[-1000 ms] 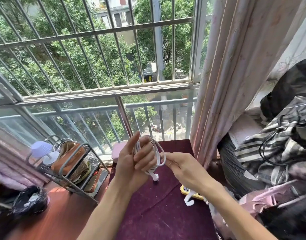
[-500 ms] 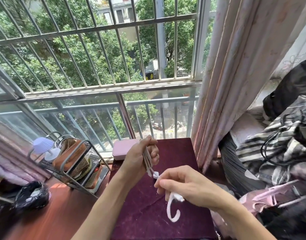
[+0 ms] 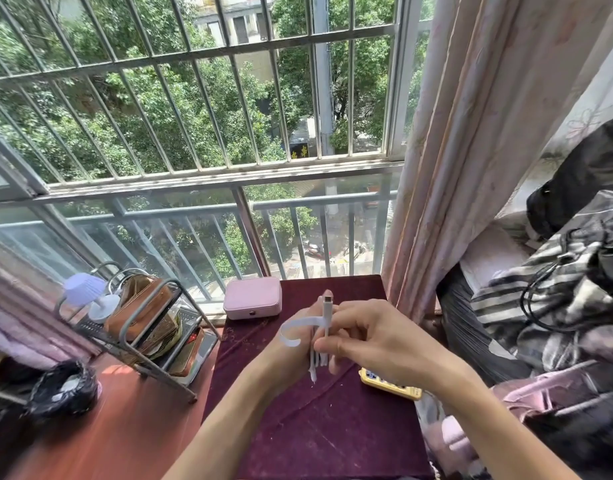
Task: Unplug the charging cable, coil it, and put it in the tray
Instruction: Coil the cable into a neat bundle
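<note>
Table (image 3: 298, 427), maroon cloth: your work surface. Wire rack (image 3: 149, 341), left: possibly the tray, not certain. Pink box (image 3: 252, 297): at the far edge. Your right hand (image 3: 378, 341): fingers curled, thumb pinching the cable (image 3: 318, 360). Your left hand (image 3: 287, 355): wrapped round the same bundle, partly hidden. Cable: unplugged, folded, held above the cloth. Strap (image 3: 291, 329): hung loose. Plug (image 3: 327, 301): pointed upward. Step judged: binding. Next, you needed to cinch the strap without letting the folds slip.

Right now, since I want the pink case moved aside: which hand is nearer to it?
Left. The left hand is just this side and right of the pink case; the right hand is farther right, beyond the cable.
</note>
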